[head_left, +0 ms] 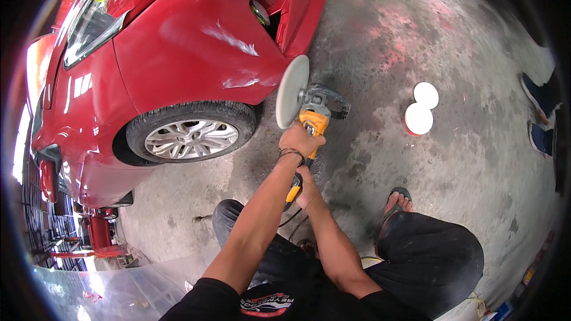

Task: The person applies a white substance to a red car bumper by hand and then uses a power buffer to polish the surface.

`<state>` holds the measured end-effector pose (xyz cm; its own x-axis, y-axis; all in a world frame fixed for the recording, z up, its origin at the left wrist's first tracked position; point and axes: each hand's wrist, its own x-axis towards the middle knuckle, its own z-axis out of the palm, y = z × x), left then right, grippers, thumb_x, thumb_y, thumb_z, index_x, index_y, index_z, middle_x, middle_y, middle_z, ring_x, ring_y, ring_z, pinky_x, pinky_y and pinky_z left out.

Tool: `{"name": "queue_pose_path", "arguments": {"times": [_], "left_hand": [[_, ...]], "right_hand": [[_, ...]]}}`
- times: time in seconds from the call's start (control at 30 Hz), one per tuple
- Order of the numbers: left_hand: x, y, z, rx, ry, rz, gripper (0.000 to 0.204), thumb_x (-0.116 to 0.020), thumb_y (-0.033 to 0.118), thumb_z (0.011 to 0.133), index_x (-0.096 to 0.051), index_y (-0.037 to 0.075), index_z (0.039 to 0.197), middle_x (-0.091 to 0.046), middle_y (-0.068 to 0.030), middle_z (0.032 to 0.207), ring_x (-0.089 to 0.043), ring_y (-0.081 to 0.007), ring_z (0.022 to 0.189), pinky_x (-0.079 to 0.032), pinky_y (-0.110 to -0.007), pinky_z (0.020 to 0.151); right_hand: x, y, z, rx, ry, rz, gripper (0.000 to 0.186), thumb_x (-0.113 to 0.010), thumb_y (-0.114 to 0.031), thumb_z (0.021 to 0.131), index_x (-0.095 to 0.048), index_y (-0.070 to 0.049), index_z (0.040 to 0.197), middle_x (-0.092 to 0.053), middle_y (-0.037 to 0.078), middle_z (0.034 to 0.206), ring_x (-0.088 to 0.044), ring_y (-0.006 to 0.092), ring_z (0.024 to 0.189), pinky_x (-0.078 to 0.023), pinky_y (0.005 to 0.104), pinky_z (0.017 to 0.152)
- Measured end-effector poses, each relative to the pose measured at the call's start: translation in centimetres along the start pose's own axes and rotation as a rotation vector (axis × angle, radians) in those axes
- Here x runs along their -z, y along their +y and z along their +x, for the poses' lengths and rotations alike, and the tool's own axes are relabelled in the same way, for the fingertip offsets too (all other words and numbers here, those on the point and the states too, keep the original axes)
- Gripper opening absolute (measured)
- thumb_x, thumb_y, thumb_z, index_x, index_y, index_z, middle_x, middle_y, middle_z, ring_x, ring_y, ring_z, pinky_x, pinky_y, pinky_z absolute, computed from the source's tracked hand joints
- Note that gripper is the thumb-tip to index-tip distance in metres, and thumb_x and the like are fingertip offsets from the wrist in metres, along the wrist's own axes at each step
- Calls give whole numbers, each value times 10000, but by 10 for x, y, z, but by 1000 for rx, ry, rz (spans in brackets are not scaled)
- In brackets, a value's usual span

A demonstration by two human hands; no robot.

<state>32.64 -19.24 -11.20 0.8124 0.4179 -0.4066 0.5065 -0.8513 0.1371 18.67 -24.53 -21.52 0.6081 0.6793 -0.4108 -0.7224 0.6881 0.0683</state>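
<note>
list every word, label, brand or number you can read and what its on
Black shirt: white lettering on a red-and-white emblem, readable in part, but I won't copy it out.
Yellow and grey polisher: any marking is too small to read.
Tyre: no sidewall lettering can be made out.
Red marks, lower left: too blurred to read.

The polisher (pixel 315 120) is gripped near its head by the left hand (pixel 301 138) and at its rear by the right hand (pixel 307 186). The pad (pixel 292 93) is positioned beside the red car (pixel 178 65), which is marked by white streaks (pixel 233 40).
</note>
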Motion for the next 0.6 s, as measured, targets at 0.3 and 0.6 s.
{"name": "queue_pose_path", "arguments": {"times": [0.3, 0.6], "left_hand": [[21, 73, 24, 75, 1, 114, 954, -927, 547, 715, -618, -24, 1415, -792, -190, 1270, -780, -336, 1180, -619, -443, 1026], [17, -4, -14, 113, -2, 164, 937, -942, 501, 756, -582, -32, 1438, -802, -186, 1253, -781, -328, 1196, -621, -433, 1029]], "right_hand": [[-14, -51, 29, 75, -52, 47, 736, -787, -659, 943, -648, -114, 1419, -753, 46, 1256, -748, 235, 1113, -640, 438, 958], [-12, 38, 13, 5, -134, 157, 725, -744, -697, 955, -670, -113, 1378, -743, 57, 1298, -731, 247, 1190, -625, 462, 1019]]}}
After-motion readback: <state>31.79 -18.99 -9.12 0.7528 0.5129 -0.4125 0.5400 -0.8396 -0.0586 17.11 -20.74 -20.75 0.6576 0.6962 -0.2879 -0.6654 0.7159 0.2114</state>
